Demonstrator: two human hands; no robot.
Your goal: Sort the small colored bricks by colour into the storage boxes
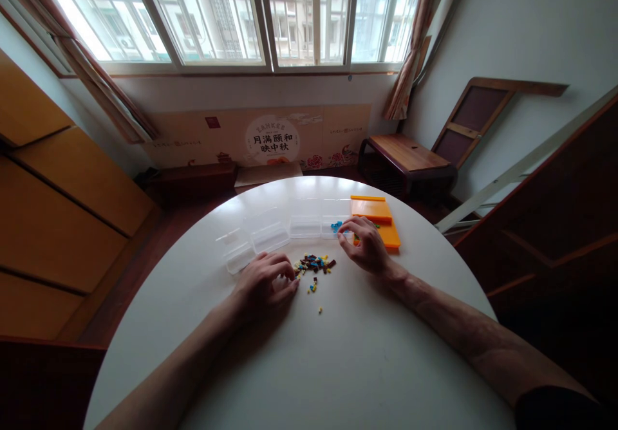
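A small pile of mixed toy bricks, dark brown, yellow and blue, lies loose on the white round table. My left hand rests at the pile's left edge, fingers curled and thumb and index tips together; whatever is between them is too small to make out. Over the right end of a row of clear plastic boxes, my right hand holds its fingertips in a pinch. Just at those fingertips are blue bricks in a clear compartment. Anything inside the pinch is hidden.
Clear lidded boxes stand in an arc behind the pile. An orange box, lid raised, sits at the right, partly behind my right hand, with green pieces by it. One stray yellow brick lies nearer me. A wooden chair stands beyond the table.
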